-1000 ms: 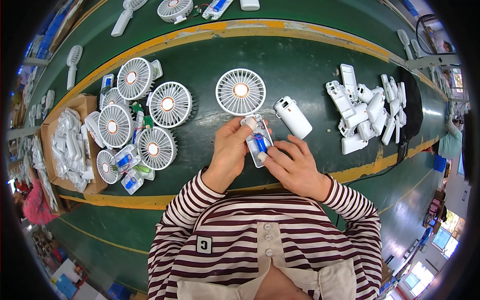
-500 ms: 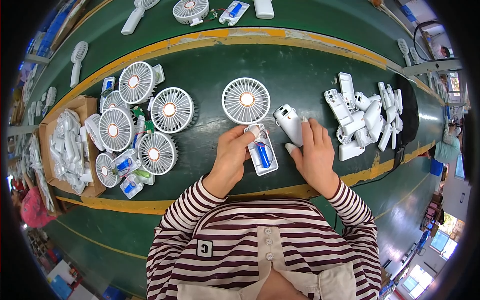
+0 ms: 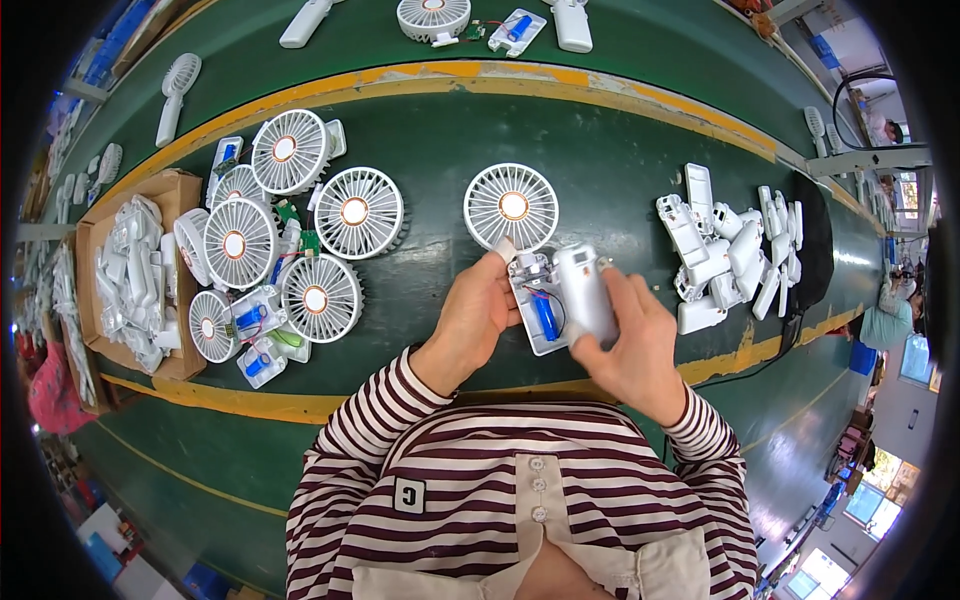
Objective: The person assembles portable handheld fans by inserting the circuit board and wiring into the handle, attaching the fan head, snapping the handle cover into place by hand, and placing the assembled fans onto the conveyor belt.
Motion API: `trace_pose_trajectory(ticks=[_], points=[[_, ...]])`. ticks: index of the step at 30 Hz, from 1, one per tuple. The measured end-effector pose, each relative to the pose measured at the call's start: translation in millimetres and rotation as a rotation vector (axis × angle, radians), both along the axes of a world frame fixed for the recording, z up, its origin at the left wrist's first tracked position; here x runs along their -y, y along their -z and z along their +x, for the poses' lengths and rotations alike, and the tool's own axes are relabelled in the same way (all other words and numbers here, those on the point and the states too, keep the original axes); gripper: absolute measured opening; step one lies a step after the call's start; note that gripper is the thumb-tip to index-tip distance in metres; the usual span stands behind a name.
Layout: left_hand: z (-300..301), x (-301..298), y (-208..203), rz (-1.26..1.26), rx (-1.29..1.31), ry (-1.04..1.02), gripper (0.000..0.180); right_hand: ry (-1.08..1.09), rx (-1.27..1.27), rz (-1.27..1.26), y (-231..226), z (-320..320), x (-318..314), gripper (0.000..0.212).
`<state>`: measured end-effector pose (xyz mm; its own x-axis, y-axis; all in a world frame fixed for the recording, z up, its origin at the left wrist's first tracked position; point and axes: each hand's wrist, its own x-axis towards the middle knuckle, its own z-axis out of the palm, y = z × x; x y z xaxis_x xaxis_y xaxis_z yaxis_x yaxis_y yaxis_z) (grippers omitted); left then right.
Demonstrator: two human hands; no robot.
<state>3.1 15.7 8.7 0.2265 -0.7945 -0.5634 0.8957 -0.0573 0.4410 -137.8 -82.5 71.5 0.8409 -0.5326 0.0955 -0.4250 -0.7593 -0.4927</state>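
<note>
Across the green bench (image 3: 600, 150), reading the clock from the white shell at its near edge, you have a fan cluster (image 3: 262, 245) out between 9 and 10 and a heap of casings (image 3: 738, 248) between 2 and 3, both well apart from the work, so your elbows have room. Your left hand (image 3: 465, 312) sits at 9, fingers narrowed on the shell's edge, thumb up near its top; good, that looks like the hand to keep quiet. Your right hand (image 3: 640, 350), at 4, has thumb and fingers closed around the white cover. Just short of 12, the single fan head (image 3: 511, 207) lies face up near the shell's top; whether they join I cannot tell. Now the white cover (image 3: 585, 285), at 3, outer face up, overlapping the shell's right side from this view; touching or just above, hard to say. Best keep it level, and match top end to top end before any pressure. The white shell (image 3: 532, 325) lies open side up, so press evenly, I'd judge, rather than from one corner. Inside, the blue battery (image 3: 544, 314) wants to sit low, clear of the rim. Smallest, the thin wires (image 3: 531, 289) at its 11: tuck them inward, since a pinched one could spoil the fit.
</note>
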Motion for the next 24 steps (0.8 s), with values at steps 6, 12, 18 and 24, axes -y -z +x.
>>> trace_pose_trajectory(ticks=[6,12,18,24], points=[[-1.5,0.3,-6.7,-0.041,0.023,-0.021,0.046,-0.118,-0.029,0.015,-6.2,11.6,-13.6,0.051],[-2.6,1.4,-7.4,-0.024,0.006,-0.022,0.047,-0.148,-0.045,-0.015,0.5,21.2,-14.4,0.046],[-2.7,1.3,-4.7,-0.031,-0.001,-0.036,0.047,-0.162,-0.056,-0.054,3.9,23.9,-16.0,0.042],[-1.3,1.6,-5.7,-0.03,-0.013,0.006,0.046,-0.174,-0.061,-0.076,6.6,24.0,-15.5,0.04]])
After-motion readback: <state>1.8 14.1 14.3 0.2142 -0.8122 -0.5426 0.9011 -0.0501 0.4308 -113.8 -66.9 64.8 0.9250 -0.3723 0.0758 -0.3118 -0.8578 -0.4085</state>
